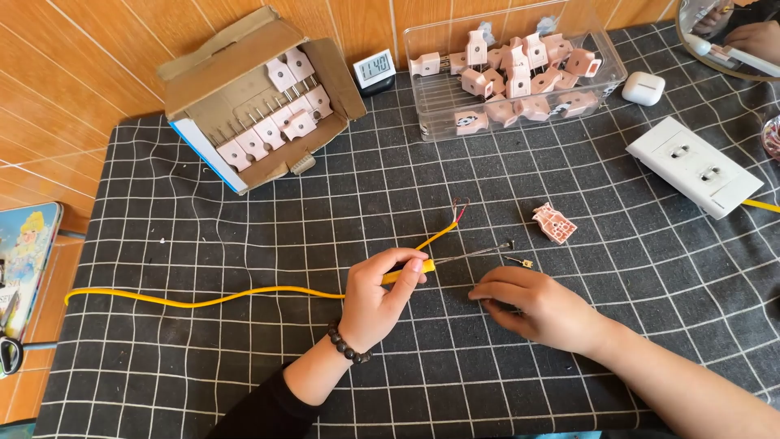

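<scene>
My left hand [380, 297] pinches a yellow cable [203, 300] near its stripped end, where thin red and bare wires [459, 213] fan out. My right hand [532, 305] rests fingers-down on the checked black cloth [341, 203] just right of it, fingertips closed near a thin metal pin [483, 253]; what it holds, if anything, is hidden. A small brass piece [520, 262] lies above that hand. An opened pink plug half [554, 223] lies further right.
A cardboard box [260, 97] of pink plugs sits at the back left, a clear plastic tub [512, 69] of plugs at the back middle. Between them is a small clock [374, 69]. A white earbud case [643, 88] and white socket strip [695, 167] lie right.
</scene>
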